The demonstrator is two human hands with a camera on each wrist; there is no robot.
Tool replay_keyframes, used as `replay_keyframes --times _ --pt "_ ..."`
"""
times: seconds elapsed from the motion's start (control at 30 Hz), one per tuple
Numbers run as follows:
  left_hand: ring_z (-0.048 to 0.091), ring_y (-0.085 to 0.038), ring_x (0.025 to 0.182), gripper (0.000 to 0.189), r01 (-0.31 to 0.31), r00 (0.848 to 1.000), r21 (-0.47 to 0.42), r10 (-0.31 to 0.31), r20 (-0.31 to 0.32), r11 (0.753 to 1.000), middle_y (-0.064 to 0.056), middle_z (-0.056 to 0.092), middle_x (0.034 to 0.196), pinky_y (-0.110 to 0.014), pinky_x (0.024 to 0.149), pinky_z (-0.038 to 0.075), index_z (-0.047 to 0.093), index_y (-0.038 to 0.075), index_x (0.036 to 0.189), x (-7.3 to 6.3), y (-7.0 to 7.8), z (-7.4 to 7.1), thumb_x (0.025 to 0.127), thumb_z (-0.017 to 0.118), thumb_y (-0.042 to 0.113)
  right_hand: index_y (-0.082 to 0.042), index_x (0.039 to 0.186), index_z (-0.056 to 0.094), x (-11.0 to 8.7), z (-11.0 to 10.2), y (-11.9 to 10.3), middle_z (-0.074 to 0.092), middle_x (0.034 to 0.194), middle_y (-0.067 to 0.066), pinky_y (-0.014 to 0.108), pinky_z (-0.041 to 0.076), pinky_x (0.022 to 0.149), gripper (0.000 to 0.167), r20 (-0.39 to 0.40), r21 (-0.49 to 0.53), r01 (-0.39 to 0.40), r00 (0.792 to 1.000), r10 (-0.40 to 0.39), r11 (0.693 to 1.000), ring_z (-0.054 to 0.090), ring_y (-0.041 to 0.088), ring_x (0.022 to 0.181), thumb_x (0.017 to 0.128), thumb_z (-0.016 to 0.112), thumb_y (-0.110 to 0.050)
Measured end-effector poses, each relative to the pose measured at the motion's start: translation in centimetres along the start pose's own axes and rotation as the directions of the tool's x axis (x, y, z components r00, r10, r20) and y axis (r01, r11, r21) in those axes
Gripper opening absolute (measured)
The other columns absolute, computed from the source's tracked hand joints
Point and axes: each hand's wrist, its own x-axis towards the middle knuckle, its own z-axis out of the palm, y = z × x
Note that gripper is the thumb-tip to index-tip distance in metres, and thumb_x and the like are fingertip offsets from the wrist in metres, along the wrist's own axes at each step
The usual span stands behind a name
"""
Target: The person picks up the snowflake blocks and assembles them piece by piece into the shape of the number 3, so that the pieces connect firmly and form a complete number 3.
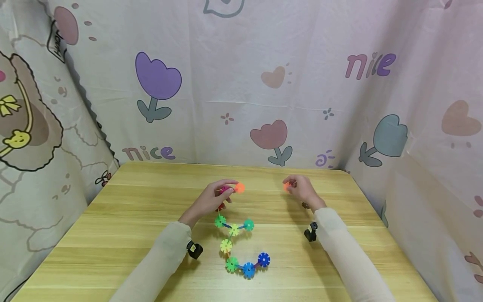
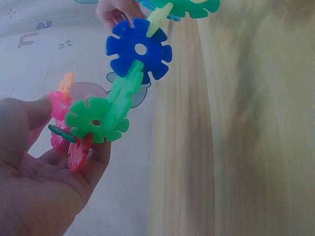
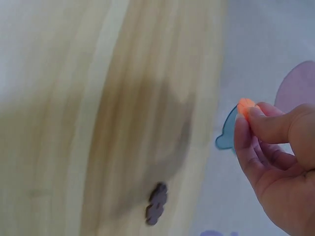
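Observation:
A chain of interlocking snowflake discs in green, yellow and blue runs from my left hand toward the table's near side. Pink discs of that chain are pinched between the left thumb and fingers, and a red disc sits against the fingers. At the chain's upper end, an orange disc sticks out toward the right. Over the table's far right part, my right hand pinches a separate orange disc between thumb and fingertips. The two orange discs are apart.
A brown snowflake disc lies on the wooden table, below the right hand. Printed cloth hangs behind the table and along both sides. Small black cameras are worn at both wrists.

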Motion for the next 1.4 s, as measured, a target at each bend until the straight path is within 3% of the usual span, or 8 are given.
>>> replay_keyframes --times 0.27,0.77,1.0,1.23,1.4 --pt "0.066 -0.046 0.083 0.036 0.0 1.0 0.0 0.0 0.002 1.0 -0.016 0.069 0.099 -0.04 0.059 0.06 0.059 0.014 0.144 0.0 0.1 0.0 0.108 0.054 0.021 0.004 0.111 0.074 0.3 0.4 -2.2 0.074 0.1 0.021 0.031 0.058 0.068 0.021 -0.008 0.035 0.087 0.996 -0.087 0.996 0.069 0.023 0.079 0.091 0.068 0.007" --pt "0.065 -0.046 0.088 0.038 0.005 1.0 0.003 -0.005 -0.008 1.0 -0.025 0.069 0.114 -0.042 0.061 0.061 0.057 0.013 0.146 0.0 0.1 0.1 0.109 0.054 0.022 0.002 0.112 0.074 -0.1 1.4 -5.3 0.075 0.099 0.018 0.031 0.062 0.071 0.023 0.008 0.136 0.136 0.99 -0.138 0.981 0.072 0.023 0.082 0.09 0.069 0.008" --pt "0.064 -0.046 0.083 0.039 -0.005 1.0 0.01 0.005 -0.016 1.0 -0.021 0.07 0.112 -0.034 0.058 0.058 0.056 0.014 0.147 0.1 0.2 0.1 0.109 0.052 0.023 0.002 0.112 0.074 -0.3 1.8 -6.7 0.076 0.098 0.018 0.03 0.062 0.072 0.022 0.009 0.167 0.163 0.986 -0.166 0.973 0.073 0.023 0.082 0.09 0.072 0.007" --pt "0.065 -0.045 0.091 0.04 0.006 1.0 0.004 -0.006 -0.009 1.0 -0.024 0.068 0.12 -0.047 0.067 0.063 0.054 0.011 0.148 0.2 0.2 0.2 0.109 0.052 0.024 0.001 0.11 0.074 -0.5 2.1 -7.8 0.076 0.095 0.016 0.026 0.062 0.071 0.02 0.008 0.166 0.193 0.98 -0.197 0.967 0.074 0.021 0.08 0.09 0.073 0.006" --pt "0.065 -0.047 0.091 0.038 0.001 1.0 -0.004 -0.001 -0.008 1.0 -0.019 0.069 0.115 -0.048 0.069 0.063 0.056 0.016 0.147 0.2 0.3 0.2 0.11 0.052 0.024 0.001 0.108 0.075 -0.7 2.4 -8.7 0.076 0.095 0.016 0.026 0.062 0.071 0.02 -0.003 0.165 0.24 0.97 -0.243 0.957 0.074 0.022 0.08 0.089 0.074 0.006"
